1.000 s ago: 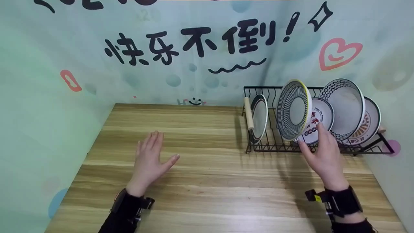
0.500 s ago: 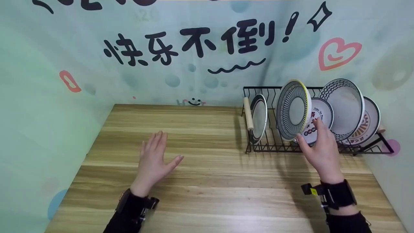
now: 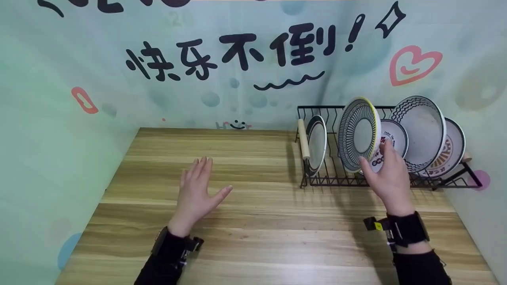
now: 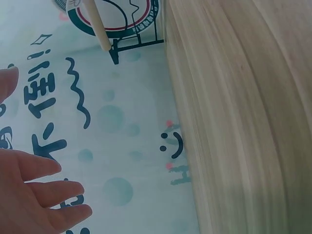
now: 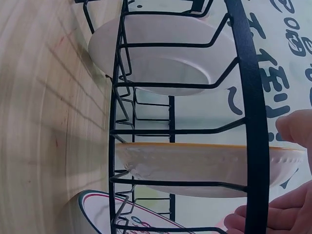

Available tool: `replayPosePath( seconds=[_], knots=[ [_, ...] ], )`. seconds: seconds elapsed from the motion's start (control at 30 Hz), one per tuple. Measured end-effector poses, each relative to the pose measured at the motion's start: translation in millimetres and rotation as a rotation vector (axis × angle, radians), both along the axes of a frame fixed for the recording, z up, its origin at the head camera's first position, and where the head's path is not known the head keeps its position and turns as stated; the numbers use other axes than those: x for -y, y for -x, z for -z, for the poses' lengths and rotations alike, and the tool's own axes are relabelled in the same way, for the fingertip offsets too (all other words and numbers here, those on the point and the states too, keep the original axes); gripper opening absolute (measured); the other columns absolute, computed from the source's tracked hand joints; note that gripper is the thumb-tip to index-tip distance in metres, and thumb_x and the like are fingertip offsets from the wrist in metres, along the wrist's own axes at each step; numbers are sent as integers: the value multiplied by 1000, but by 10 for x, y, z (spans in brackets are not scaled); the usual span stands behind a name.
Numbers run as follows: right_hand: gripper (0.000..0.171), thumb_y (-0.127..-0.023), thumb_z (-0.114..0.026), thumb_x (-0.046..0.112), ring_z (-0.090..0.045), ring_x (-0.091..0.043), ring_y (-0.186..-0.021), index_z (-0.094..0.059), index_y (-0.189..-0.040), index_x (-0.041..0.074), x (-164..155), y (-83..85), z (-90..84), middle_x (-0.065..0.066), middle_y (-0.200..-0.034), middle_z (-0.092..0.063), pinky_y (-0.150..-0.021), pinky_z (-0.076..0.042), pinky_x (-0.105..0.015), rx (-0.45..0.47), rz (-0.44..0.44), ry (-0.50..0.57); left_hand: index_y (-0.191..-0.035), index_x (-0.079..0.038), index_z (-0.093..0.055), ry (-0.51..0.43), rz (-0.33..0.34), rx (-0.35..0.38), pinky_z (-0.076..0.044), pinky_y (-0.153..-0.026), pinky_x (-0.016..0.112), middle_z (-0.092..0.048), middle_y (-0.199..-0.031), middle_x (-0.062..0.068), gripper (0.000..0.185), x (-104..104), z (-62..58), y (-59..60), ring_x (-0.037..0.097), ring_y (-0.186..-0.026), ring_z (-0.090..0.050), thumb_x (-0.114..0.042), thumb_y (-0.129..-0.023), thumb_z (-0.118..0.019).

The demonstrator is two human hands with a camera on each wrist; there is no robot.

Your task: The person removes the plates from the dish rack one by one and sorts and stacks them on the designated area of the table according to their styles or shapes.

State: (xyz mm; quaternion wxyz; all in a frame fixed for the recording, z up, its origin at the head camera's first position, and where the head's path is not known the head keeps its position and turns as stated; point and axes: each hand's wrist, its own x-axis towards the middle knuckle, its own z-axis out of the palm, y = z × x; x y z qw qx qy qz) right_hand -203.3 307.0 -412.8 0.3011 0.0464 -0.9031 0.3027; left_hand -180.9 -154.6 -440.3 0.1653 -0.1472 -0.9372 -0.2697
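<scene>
My right hand (image 3: 391, 184) is at the front of the black wire dish rack (image 5: 257, 122), with thumb and fingers spread on either side of a yellow-rimmed bowl (image 3: 362, 134). The bowl stands on edge in the rack, its striped inside facing left. In the right wrist view, the thumb (image 5: 296, 127) is near the bowl's rim and the fingers (image 5: 275, 212) are beyond its outer side; firm contact cannot be made out. My left hand (image 3: 197, 194) hovers over the table with its fingers extended, holding nothing.
A dark-rimmed plate (image 3: 318, 144) stands at the rack's left end, by a wooden handle (image 3: 304, 138). Right of the yellow-rimmed bowl are a small printed plate (image 3: 398, 136), a large wavy-patterned bowl (image 3: 422, 130) and another plate (image 3: 455, 146). A printed backdrop (image 3: 237, 107) rises behind the wooden table (image 3: 257, 221).
My right hand has moved forward and slightly left, bringing thumb and fingers closer around the yellow-rimmed bowl. The left hand has drifted right and a little forward. The dishes have stayed put.
</scene>
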Motion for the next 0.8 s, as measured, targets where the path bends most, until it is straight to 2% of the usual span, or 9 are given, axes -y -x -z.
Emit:
replayPosePath(
  seconds=[0.17,0.3,0.43,0.6,0.7,0.8],
  knots=[
    [54,-90,-72,27,-57,-42,-91,-48,-126,-6,16,73,-24,-25,-103,-61,-75,-45,-58,26,12,-10,-148,5,-37,-12,6,-4,-5,-116,63,-33,-153,26,92,-26,3,10,45,-143,-23,-55,-86,-68],
    [52,-92,-70,31,-56,-38,-82,-48,-124,-4,30,100,-32,-21,-96,-60,-65,-46,-54,68,38,-25,-148,6,-37,-15,13,-8,-5,-116,62,-33,-153,26,92,-58,-1,20,46,-143,-23,-55,-86,-67],
    [55,-94,-67,30,-60,-44,-82,-46,-130,-6,41,124,-29,-27,-100,-62,-66,-50,-58,98,45,-25,-148,6,-36,-13,25,-3,-4,-117,61,-32,-153,26,91,-103,-12,28,47,-143,-23,-55,-87,-66],
    [58,-95,-64,25,-63,-51,-89,-41,-138,-7,69,143,-31,-35,-112,-62,-73,-53,-62,123,41,-5,-148,6,-36,-18,36,2,-6,-117,62,-32,-154,26,91,-144,-6,29,46,-143,-23,-55,-88,-65],
    [59,-96,-62,24,-63,-53,-87,-39,-140,-9,90,140,-30,-37,-110,-62,-69,-53,-63,142,59,-1,-148,6,-36,-27,40,5,-7,-117,62,-31,-154,26,91,-164,1,27,45,-143,-23,-55,-88,-65],
    [57,-96,-60,21,-63,-54,-78,-39,-137,-12,111,139,-23,-38,-101,-63,-61,-52,-63,141,90,-20,-149,6,-36,-35,43,8,-7,-117,61,-31,-154,26,91,-184,8,27,45,-143,-23,-55,-87,-65]
  ],
)
